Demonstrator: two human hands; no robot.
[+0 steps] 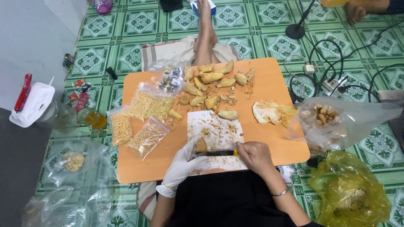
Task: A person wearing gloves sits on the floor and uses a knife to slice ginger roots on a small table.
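Our gloved left hand [182,164] pinching a ginger piece [201,145], right hand [255,154] gripping a knife [219,153], blade hard to see

I count four sealed grain bags [145,122] on my desk [269,80], one knife [216,153], one paper sheet [219,126], and about fourteen ginger roots [210,77].
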